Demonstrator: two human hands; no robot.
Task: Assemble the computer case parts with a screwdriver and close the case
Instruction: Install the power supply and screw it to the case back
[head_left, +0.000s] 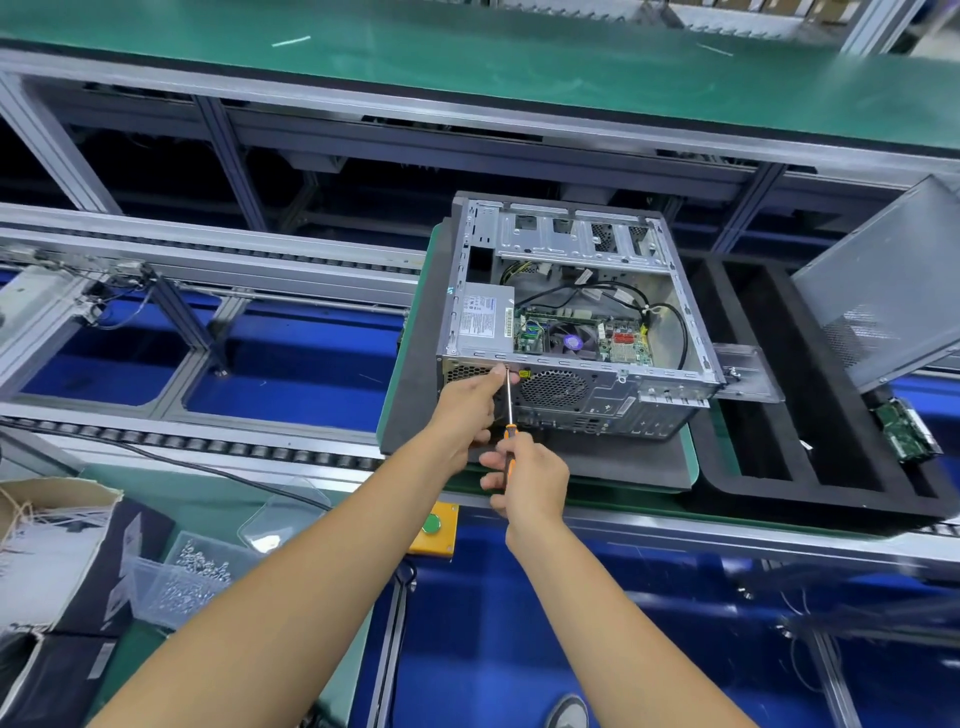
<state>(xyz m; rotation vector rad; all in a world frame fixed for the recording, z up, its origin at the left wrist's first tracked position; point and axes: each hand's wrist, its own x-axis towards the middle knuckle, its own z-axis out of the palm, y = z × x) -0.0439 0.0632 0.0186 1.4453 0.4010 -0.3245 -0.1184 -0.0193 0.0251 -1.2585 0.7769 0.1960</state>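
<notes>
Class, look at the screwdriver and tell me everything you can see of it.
The screwdriver has a thin bare metal shaft and an orange-and-black handle. It stands nearly upright, tip up against the rear upper edge of the open computer case. The right hand grips the handle; the left hand pinches the shaft near its tip.

Both bare arms reach forward; the left hand (467, 402) pinches with curled fingers, the right hand (524, 475) is closed in a grip.
</notes>
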